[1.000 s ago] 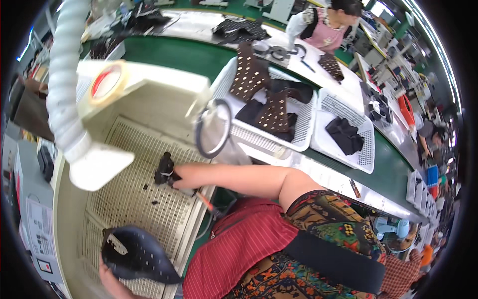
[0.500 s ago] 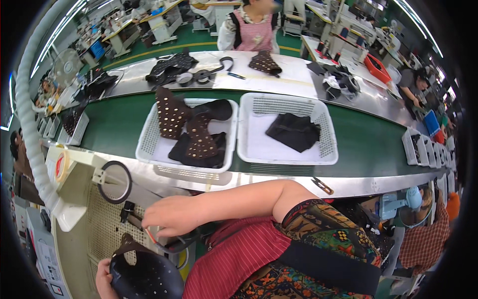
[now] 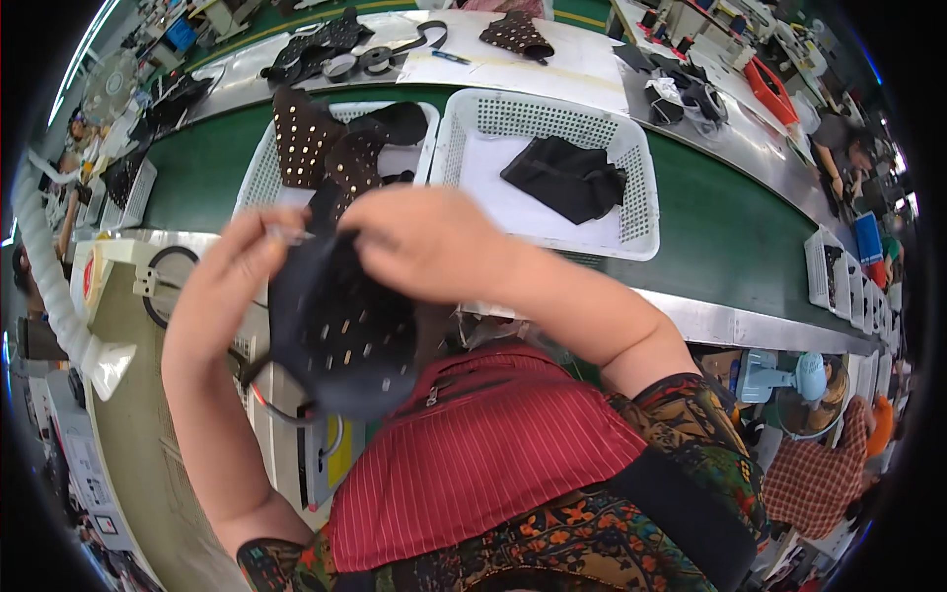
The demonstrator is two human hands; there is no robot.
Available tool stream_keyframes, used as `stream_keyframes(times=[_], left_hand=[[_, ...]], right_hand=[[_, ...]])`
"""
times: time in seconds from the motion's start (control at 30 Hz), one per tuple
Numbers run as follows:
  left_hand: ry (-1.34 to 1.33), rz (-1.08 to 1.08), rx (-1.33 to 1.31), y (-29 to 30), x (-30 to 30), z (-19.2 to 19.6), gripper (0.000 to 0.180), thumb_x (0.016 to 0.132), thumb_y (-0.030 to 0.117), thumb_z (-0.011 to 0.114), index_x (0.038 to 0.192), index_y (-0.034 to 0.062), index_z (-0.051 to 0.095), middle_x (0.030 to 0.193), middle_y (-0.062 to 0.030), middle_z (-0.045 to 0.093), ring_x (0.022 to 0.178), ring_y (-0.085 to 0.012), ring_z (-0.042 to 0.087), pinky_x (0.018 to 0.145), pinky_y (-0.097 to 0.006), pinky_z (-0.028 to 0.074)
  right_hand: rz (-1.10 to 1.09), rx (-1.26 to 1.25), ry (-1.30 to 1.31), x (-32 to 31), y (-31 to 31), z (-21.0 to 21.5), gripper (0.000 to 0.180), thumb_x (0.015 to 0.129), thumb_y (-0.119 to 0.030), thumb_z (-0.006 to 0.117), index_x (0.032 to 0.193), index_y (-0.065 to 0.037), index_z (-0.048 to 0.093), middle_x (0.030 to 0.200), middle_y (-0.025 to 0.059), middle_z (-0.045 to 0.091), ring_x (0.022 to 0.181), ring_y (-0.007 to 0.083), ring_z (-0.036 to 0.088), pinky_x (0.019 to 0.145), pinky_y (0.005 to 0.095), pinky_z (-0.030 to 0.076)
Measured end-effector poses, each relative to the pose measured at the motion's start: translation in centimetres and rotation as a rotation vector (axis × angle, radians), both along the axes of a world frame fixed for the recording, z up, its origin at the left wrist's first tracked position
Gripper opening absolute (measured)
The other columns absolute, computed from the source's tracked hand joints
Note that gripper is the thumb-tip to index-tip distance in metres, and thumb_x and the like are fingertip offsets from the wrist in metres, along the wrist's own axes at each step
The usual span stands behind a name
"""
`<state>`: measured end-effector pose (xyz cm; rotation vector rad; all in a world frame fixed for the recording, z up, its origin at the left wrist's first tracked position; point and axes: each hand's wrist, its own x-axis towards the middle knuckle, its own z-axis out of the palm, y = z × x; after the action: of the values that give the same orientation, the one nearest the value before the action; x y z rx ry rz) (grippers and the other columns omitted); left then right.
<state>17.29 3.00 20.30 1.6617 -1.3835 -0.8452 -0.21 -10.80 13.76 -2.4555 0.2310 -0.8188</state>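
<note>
In front of my chest I hold a black shoe upper (image 3: 340,326) dotted with small metal studs, its open end raised toward the baskets. My left hand (image 3: 237,266) pinches its top edge on the left side. On the right, the fingers of my right hand (image 3: 429,242) curl over the same edge and are smeared by motion. Just beyond, a white plastic basket (image 3: 431,148) holds brown studded uppers (image 3: 304,138) and dark pieces, partly hidden by my hands. A folded black piece (image 3: 567,178) lies in the second white basket (image 3: 646,187).
A green conveyor belt (image 3: 705,212) runs across behind the metal edge (image 3: 750,321). At the left stand a beige machine (image 3: 138,395) with a black ring (image 3: 170,286) and a white flexible hose (image 3: 54,266). Another studded upper (image 3: 518,37) lies on the far table; a blue fan (image 3: 789,375) stands right.
The black upper has come up from the lower left to my chest. My right hand has left the machine and grips the upper too. The view has tilted down.
</note>
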Motion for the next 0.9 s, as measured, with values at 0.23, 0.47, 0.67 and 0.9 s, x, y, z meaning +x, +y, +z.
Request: stream_keyframes(times=[0.23,0.47,0.67,0.9], left_hand=[[0.188,0.291,-0.133,0.9,0.6,-0.9,0.041,0.095,0.034,0.046,0.123,0.0045,0.05,0.129,-0.0086,0.051,0.108,-0.0177,0.054,0.093,-0.031,0.037],[0.376,0.454,-0.01,8.6,0.6,-8.6,0.037,0.097,0.031,0.045,0.121,0.0039,0.051,0.123,-0.0086,0.055,0.103,-0.0178,0.057,0.091,-0.03,0.039],[0.6,0.766,0.036,14.8,-1.0,-15.3,0.033,0.098,0.029,0.042,0.113,0.0022,0.055,0.111,-0.0089,0.06,0.094,-0.0172,0.059,0.082,-0.03,0.045],[0.605,0.983,-0.002,19.3,-3.4,-17.9,0.033,0.099,0.029,0.042,0.103,0.0007,0.058,0.096,-0.0105,0.064,0.083,-0.0162,0.06,0.077,-0.029,0.047]], right_hand=[[-0.665,0.447,-0.117,-7.0,-11.7,-2.4,0.039,0.075,-0.022,0.055,0.106,0.001,0.062,0.084,0.0152,0.065,0.079,0.0213,0.062,0.075,0.0319,0.047],[-1.053,0.5,-0.393,-13.5,-24.1,-11.8,0.048,0.078,-0.024,0.068,0.111,0.009,0.056,0.103,0.0192,0.061,0.091,0.0223,0.059,0.08,0.0342,0.047],[-0.585,0.413,-0.241,-4.2,-19.2,-9.6,0.026,0.088,-0.021,0.057,0.102,0.0,0.064,0.082,0.0102,0.064,0.074,0.0174,0.062,0.072,0.028,0.049],[-0.273,1.25,0.164,9.6,-14.2,-13.5,0.046,0.093,-0.039,0.049,0.132,-0.016,0.042,0.1,0.0115,0.063,0.073,0.0172,0.059,0.063,0.0264,0.048]])
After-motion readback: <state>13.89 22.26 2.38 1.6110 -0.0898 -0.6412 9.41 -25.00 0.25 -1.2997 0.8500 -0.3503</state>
